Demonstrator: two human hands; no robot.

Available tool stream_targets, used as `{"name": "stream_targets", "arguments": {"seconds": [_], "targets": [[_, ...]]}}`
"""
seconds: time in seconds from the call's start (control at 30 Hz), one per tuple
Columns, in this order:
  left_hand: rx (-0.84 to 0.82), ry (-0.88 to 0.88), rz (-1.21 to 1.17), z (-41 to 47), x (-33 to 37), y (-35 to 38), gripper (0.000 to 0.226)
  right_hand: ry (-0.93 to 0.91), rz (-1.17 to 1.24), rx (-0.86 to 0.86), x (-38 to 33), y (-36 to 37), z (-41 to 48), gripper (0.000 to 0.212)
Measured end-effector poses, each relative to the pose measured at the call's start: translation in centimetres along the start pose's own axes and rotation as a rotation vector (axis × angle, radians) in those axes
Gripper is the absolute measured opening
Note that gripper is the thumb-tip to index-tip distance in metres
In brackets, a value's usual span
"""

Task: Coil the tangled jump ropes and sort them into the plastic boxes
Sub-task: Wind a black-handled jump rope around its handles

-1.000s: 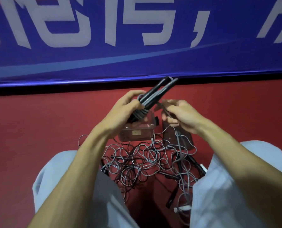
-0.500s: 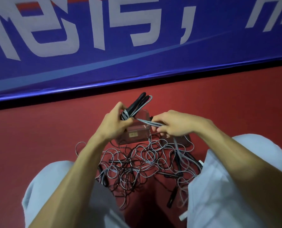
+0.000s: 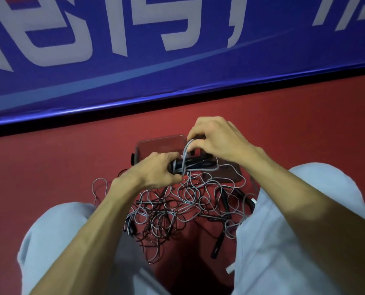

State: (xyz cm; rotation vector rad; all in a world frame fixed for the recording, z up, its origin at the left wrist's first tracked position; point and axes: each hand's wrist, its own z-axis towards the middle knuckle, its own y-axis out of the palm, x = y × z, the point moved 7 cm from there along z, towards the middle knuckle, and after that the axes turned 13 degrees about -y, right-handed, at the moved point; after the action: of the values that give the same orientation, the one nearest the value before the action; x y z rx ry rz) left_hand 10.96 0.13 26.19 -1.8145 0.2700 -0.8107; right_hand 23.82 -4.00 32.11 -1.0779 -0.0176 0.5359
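Left hand: the left hand (image 3: 156,170) is curled round one end of a bundle of black jump-rope handles (image 3: 198,163), which is held roughly level above the floor.
Right hand: the right hand (image 3: 217,142) is closed in a pinch on a grey cord loop (image 3: 184,155).
Cord: the grey cord loop is passed over the bundle just beside the left hand, and its lower part is lost in the heap below.
Box: a clear rectangular plastic box (image 3: 154,143) is set on the floor just behind the hands and is partly hidden by them; its contents cannot be made out.
Second piece: a dark translucent flat plastic piece (image 3: 228,174) is seen right of the box, under the right wrist; whether it is a box or a lid cannot be told.
Heap: a tangled heap of grey and dark jump ropes (image 3: 177,209) is spread between the knees, near the box; a loose black handle (image 3: 217,245) lies at its lower right edge.
Floor: everything is carried by a red floor (image 3: 49,167).
Backdrop: a blue banner with white characters (image 3: 134,81) is stretched along the far edge.
Legs: pale grey trousers (image 3: 49,241) are seen on both sides of the heap.
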Motion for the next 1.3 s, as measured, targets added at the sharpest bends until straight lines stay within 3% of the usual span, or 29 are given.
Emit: {"name": "stream_targets", "arguments": {"seconds": [0.1,0.2,0.27,0.33,0.4,0.53,0.6,0.67,0.77,0.9,1.0,1.2,1.3], "targets": [[0.001,0.055,-0.070,-0.6,0.6,-0.2,0.027,0.214,0.218,0.041,1.8,0.5,-0.1,0.021],[0.014,0.105,-0.205,-1.3,1.0,-1.2,0.022,0.404,0.626,0.107,2.8,1.1,-0.6,0.018],[-0.040,0.099,-0.399,-1.7,0.9,-2.0,0.020,0.542,0.912,0.186,3.4,1.6,-1.2,0.007],[-0.076,0.074,-0.645,-2.0,0.8,-2.8,0.027,0.636,1.127,0.250,3.6,2.2,-1.3,0.019],[-0.043,0.055,-0.848,-2.2,0.6,-3.8,0.024,0.648,1.281,0.299,3.2,2.6,-0.9,0.025],[0.074,-0.005,-1.150,-2.2,-0.3,-5.3,0.036,0.541,1.316,0.116,0.9,3.4,-0.1,0.014],[0.114,-0.004,-1.179,-2.2,-0.7,-5.7,0.043,0.496,1.292,0.032,0.3,3.4,-0.1,0.014],[0.153,0.013,-1.124,-2.2,-0.9,-5.9,0.037,0.430,1.198,-0.079,-0.4,3.3,0.0,0.009],[0.187,-0.011,-1.060,-2.0,-1.1,-5.7,0.030,0.397,1.026,-0.206,-0.2,3.6,-0.4,0.016],[0.192,-0.064,-0.929,-1.3,-1.0,-4.7,0.014,0.338,0.509,-0.435,0.9,3.9,-1.1,0.009],[0.191,-0.113,-0.865,-0.5,-1.6,-3.9,0.018,0.276,0.215,-0.604,1.5,4.2,-1.6,0.011],[0.309,-0.192,-0.416,0.9,-3.2,-3.6,0.029,0.090,0.122,-0.581,-0.1,3.3,-1.0,0.009],[0.219,-0.156,-0.253,1.5,-2.9,-2.4,0.029,-0.080,0.025,-0.571,-1.4,3.8,-0.8,0.015]]}}
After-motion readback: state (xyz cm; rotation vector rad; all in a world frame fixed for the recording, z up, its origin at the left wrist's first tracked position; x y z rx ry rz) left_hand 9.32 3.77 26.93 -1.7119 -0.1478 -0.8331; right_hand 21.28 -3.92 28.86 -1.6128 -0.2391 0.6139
